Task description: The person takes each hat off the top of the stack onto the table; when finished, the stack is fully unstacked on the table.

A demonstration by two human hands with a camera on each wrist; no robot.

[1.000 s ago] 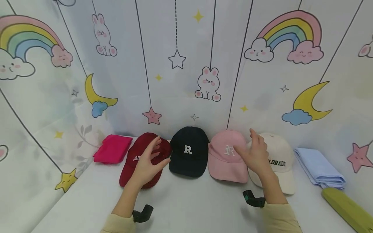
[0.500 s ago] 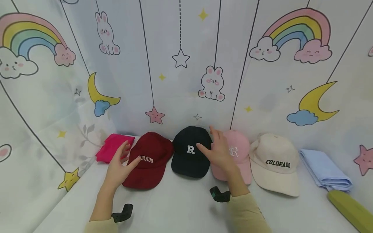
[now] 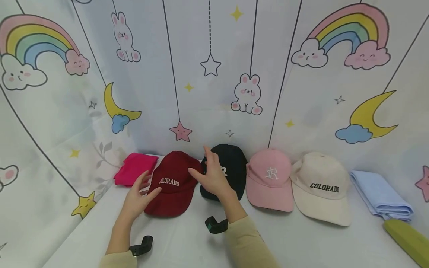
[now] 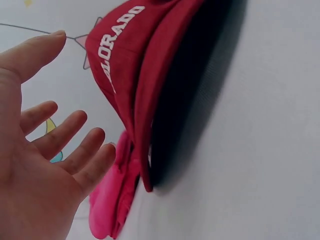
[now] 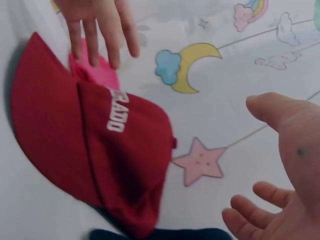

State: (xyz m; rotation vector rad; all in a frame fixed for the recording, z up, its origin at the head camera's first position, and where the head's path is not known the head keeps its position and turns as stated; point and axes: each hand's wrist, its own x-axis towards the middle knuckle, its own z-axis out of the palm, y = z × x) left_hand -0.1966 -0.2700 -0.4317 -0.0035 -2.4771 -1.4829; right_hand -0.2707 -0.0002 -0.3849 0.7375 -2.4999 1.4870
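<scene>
A dark red baseball cap (image 3: 174, 186) lettered COLORADO stands on the white table between my two hands. My left hand (image 3: 136, 197) is held at its left side, fingers spread and nothing in them. On the other side my right hand (image 3: 214, 176) hovers in front of the black cap (image 3: 236, 167), partly hiding its white R; its fingers are also apart and hold nothing. In the left wrist view the red cap (image 4: 142, 65) is beside the fingers without visible contact. The right wrist view shows a gap between the red cap (image 5: 125, 150) and the right hand (image 5: 280, 175).
To the right along the back stand a pink cap (image 3: 269, 182) and a cream cap (image 3: 321, 190). Folded light-blue cloth (image 3: 382, 195) and a green object (image 3: 407, 242) lie at far right. Folded magenta cloth (image 3: 135, 169) lies behind the left hand. A printed curtain (image 3: 207, 104) rises behind.
My right hand has moved left, from the pink and cream caps past the black one toward the red cap. My left hand has shifted left, off the red cap's front. The caps stay put.
</scene>
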